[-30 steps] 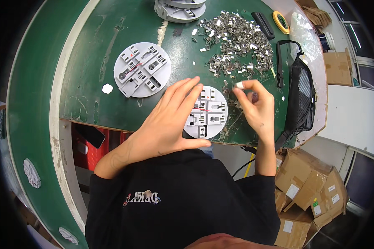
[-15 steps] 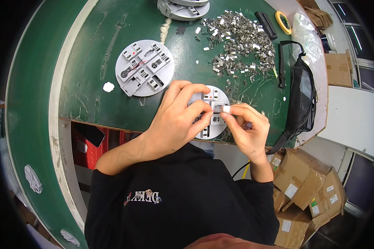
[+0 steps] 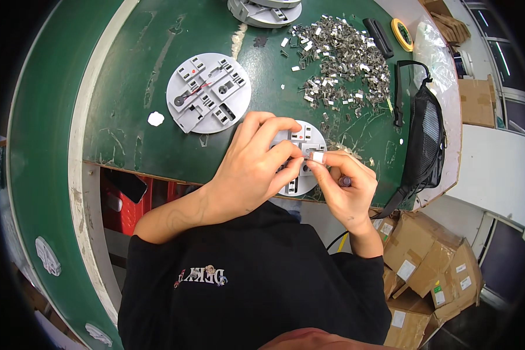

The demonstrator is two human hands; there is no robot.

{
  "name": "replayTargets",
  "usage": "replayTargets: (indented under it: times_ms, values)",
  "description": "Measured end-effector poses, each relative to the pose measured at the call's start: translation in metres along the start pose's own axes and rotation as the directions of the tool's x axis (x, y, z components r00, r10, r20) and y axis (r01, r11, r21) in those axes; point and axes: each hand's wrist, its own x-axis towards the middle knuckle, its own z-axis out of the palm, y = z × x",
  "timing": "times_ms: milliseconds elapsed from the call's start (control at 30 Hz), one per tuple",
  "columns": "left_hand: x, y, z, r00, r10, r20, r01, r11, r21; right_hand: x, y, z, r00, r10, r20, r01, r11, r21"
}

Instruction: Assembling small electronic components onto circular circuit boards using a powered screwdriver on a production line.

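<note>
A grey round plastic plate (image 3: 313, 135) with raised slots and blocks lies at the table's front edge, partly covered by both hands. My left hand (image 3: 254, 157) rests over its left side. The thumb and index finger are pinched together above the plate's middle, and what they hold is too small to make out. Between thumb and index finger of my right hand (image 3: 353, 184) is a small metal clip (image 3: 318, 157) with a white face, held just above the plate. A dark round-ended handle (image 3: 345, 181) is tucked under that hand's curled fingers.
A second grey plate (image 3: 209, 93) with red wires lies left; stacked plates (image 3: 265, 13) stand at the back. Loose metal clips (image 3: 344, 64) form a pile right of centre. A black mesh bag (image 3: 424, 131), yellow tape roll (image 3: 401, 34) and black bar (image 3: 378, 38) line the right side.
The view has shifted slightly. Both hands stay over the plate, and the white-faced clip in my right fingers sits marginally closer to the left fingertips.
</note>
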Motion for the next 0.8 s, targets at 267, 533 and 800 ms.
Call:
replayTargets:
  times_ms: [267,533,800]
  values:
    - [0.0,0.0,-0.011,0.999,-0.034,0.015,0.035,0.997,-0.073,0.015,0.0,-0.006,0.99,0.006,0.139,-0.015,0.998,0.059]
    - [-0.004,-0.004,-0.014,0.998,-0.053,-0.018,0.051,0.994,-0.097,0.025,0.003,-0.002,0.97,-0.095,0.225,0.1,0.995,-0.011]
    - [-0.004,-0.006,-0.012,0.997,-0.056,-0.046,0.051,0.992,-0.112,0.028,-0.005,-0.001,0.953,-0.092,0.288,0.122,0.989,-0.086]
